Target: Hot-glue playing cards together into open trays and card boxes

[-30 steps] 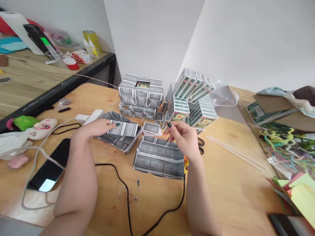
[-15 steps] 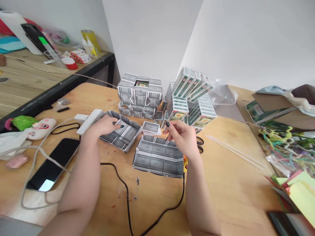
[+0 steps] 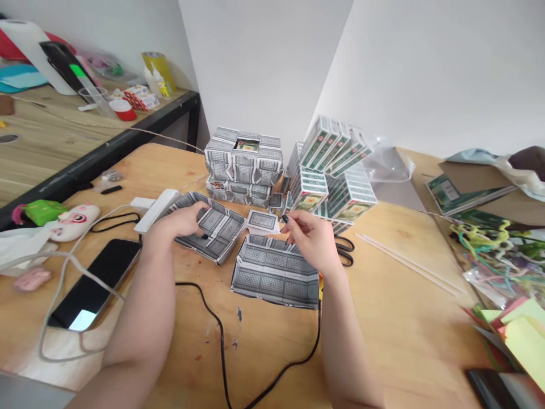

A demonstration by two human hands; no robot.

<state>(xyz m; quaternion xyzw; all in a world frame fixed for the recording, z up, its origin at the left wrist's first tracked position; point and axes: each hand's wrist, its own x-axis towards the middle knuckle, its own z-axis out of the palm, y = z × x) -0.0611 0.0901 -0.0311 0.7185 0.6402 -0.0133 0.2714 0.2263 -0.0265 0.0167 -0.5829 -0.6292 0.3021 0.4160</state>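
A shallow tray made of grey-patterned playing cards (image 3: 219, 230) lies at the left of centre. My left hand (image 3: 185, 220) reaches over its left wall, thumb and finger apart and touching the inside. A second card tray (image 3: 272, 278) sits nearer to me on the right. My right hand (image 3: 310, 236) hovers over its far right corner, fingers bent together; whatever they pinch, if anything, is hidden. Between and behind the trays lies a small stack of playing cards (image 3: 263, 221), patterned backs up.
Card-covered boxes (image 3: 242, 165) are stacked at the back. Beside them stand several green-and-white card packs (image 3: 313, 190). Black scissors (image 3: 346, 250) lie by my right wrist. A phone (image 3: 96, 284) and white cable are at left; a black cable (image 3: 221, 341) crosses the front.
My left fingers have shifted inside the left tray, one fingertip moving down toward me. My right hand has moved slightly left and down. The trays stay in place.
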